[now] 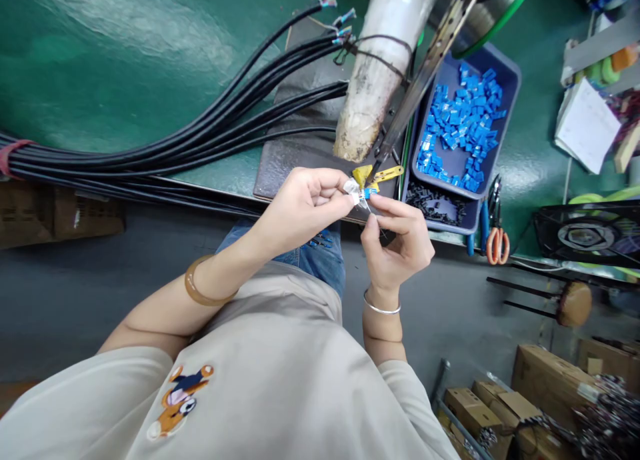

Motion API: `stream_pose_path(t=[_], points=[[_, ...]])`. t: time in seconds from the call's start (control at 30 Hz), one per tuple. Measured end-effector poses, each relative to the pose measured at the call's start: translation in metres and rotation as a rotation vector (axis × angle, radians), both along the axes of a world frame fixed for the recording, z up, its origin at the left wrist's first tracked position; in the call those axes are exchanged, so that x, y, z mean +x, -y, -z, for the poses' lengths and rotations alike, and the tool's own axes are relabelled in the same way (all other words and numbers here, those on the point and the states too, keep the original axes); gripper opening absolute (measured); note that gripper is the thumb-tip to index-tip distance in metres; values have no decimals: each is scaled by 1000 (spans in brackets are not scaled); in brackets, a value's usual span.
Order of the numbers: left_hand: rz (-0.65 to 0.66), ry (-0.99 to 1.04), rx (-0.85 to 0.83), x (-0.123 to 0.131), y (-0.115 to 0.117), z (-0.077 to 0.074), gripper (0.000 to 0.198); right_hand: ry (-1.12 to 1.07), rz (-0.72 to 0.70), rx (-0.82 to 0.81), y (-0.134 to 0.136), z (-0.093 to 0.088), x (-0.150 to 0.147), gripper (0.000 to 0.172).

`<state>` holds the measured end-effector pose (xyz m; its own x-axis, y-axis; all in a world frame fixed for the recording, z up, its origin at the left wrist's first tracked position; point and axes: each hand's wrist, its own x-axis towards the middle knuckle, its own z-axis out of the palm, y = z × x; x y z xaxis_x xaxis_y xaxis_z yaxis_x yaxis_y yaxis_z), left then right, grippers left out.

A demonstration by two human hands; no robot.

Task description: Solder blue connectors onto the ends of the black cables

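Left hand [316, 197]: pinching white piece [352, 189]
Blue connector [369, 193]: lying between hands, nearer the right
Right hand [400, 237]: curling close, grip I can't tell

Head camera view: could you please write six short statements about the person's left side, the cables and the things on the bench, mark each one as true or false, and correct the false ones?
1. The left hand pinches a small whitish piece. True.
2. The left arm wears a silver bracelet. False: it wears a brown bangle.
3. The black pieces lie nearer to the person than the heap of blue pieces. True.
4. The scissors have green handles. False: the handles are orange.
5. A reddish band is around the black cables. True.
6. The black cables lie to the right of the heap of blue pieces. False: they lie to the left of it.
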<state>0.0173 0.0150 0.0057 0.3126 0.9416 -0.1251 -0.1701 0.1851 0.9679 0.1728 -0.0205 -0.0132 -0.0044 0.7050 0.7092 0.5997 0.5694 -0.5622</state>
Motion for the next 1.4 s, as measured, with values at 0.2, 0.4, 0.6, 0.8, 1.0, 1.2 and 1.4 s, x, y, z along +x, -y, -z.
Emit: stream_pose_path(t=[0.2,0.4,0.6,0.8,1.0,1.2,1.4], points=[[-12,-7,28,2,-3,2,11,86,1,29,-3,-3,5,19],[-44,-20,39,3,-6,5,13,132,6,38,-7,-3,8,18],[-18,21,12,3,-9,2,12,118,-6,27,-11,-3,8,17],[-27,-3,13,2,-9,1,12,123,-7,31,-13,-3,8,16],[-67,-22,11,3,-9,1,11,153,-2,29,-14,-6,9,15],[-80,-23,25,2,-10,-2,11,175,-3,36,-13,-11,8,16],[-32,-30,-11,2,-10,3,12,154,-7,22,-14,-9,8,17]])
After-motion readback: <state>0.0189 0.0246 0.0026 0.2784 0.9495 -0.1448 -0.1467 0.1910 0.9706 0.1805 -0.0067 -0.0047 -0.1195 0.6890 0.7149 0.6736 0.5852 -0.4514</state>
